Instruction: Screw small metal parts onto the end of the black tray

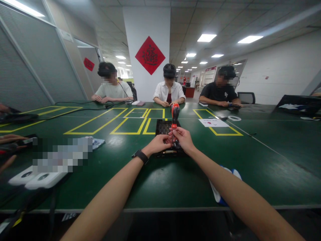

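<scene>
A screwdriver (175, 115) with an orange and black handle stands almost upright over a black crate-like tray (160, 155). Around its shaft, just below the handle, the fingers of my right hand (183, 138) are closed. My left hand (159, 143), a dark band on its wrist, is beside the lower end of the shaft with its fingers pinched together. Whatever lies between those left fingertips is too small to make out. A dark part at the screwdriver's tip is mostly covered by my hands.
Under my right forearm lies a white and blue object (217, 192). White devices (45, 176) are at the left, near another person's hand (12, 138). A paper sheet (213, 123) and a white ring (234, 118) lie to the right. Three people sit across the green table (120, 187).
</scene>
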The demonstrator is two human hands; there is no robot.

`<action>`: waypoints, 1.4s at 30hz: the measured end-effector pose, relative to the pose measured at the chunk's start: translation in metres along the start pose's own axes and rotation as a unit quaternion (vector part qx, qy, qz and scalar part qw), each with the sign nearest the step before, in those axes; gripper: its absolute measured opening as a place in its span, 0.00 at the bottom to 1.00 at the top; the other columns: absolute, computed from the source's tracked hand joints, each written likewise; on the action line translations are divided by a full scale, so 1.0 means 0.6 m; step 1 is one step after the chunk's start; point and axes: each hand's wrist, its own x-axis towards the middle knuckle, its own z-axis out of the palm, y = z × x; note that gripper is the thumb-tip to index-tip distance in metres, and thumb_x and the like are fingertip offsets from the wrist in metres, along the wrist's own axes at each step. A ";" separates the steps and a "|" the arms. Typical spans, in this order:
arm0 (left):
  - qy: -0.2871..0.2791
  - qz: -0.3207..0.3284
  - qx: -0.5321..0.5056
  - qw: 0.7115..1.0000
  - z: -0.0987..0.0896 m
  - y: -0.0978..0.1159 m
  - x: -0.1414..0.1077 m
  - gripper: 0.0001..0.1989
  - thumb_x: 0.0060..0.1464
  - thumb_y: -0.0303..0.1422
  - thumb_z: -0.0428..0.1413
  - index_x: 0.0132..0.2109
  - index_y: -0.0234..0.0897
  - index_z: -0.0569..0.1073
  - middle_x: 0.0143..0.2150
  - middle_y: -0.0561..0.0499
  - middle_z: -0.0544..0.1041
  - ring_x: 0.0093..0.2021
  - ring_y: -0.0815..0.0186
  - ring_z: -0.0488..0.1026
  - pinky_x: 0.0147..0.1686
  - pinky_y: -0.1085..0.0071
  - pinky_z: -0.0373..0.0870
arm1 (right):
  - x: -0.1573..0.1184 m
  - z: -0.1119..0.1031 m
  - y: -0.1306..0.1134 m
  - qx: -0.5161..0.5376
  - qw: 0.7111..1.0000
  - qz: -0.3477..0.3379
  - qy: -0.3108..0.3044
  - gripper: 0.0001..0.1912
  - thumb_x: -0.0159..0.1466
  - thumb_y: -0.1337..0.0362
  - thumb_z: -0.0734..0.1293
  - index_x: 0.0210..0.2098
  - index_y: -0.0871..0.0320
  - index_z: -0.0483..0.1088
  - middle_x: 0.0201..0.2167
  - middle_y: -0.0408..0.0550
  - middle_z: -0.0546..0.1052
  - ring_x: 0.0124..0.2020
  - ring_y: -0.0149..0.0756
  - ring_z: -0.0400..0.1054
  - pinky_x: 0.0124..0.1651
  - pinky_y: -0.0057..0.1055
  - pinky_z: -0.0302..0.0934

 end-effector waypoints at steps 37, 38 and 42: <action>-0.020 -0.017 -0.018 1.000 -0.004 -0.009 0.004 0.16 0.44 0.41 0.57 0.35 0.32 0.74 0.31 0.49 0.75 0.32 0.69 0.70 0.34 0.74 0.65 | 0.005 -0.006 0.005 -0.001 0.999 -0.017 0.048 0.17 0.55 0.54 0.64 0.37 0.61 0.68 0.28 0.47 0.73 0.26 0.28 0.66 0.23 0.24 0.59; -0.008 -0.020 -0.035 0.999 -0.002 -0.008 0.006 0.16 0.44 0.41 0.57 0.35 0.31 0.73 0.31 0.50 0.74 0.31 0.69 0.69 0.33 0.74 0.65 | 0.005 -0.007 0.005 -0.001 0.999 -0.015 0.046 0.17 0.55 0.54 0.64 0.37 0.61 0.68 0.28 0.47 0.73 0.25 0.28 0.67 0.23 0.24 0.59; 0.030 -0.022 -0.058 0.998 0.009 -0.009 0.013 0.15 0.43 0.40 0.59 0.31 0.30 0.72 0.26 0.52 0.72 0.26 0.71 0.67 0.29 0.75 0.63 | 0.005 -0.006 0.007 -0.008 0.999 -0.014 0.038 0.17 0.54 0.54 0.65 0.37 0.61 0.68 0.28 0.47 0.74 0.25 0.29 0.67 0.24 0.26 0.61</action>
